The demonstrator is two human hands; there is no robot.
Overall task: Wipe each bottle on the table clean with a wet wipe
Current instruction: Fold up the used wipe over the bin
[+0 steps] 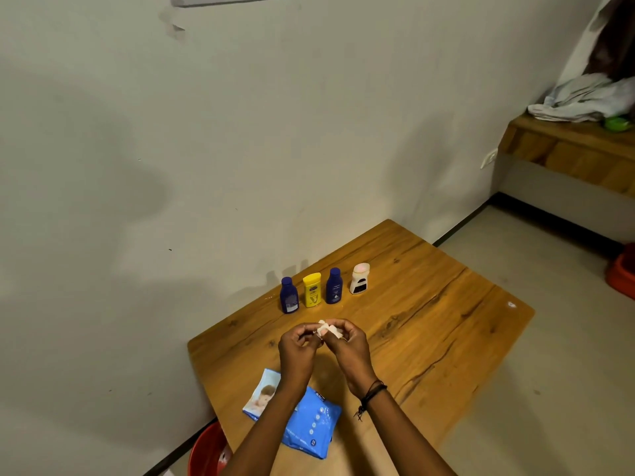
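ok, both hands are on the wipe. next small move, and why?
Probably pull the wet wipe open flat. It is bunched between the left hand and right hand, both pinching it, while the row of bottles stands untouched behind it.

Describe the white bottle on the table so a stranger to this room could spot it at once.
Find the wooden table by the wall. A row of four small bottles stands near its far edge, and the white bottle is at the right end, beside a blue bottle. It alone is white and squat, with a pinkish cap and dark label; the rest are blue or yellow.
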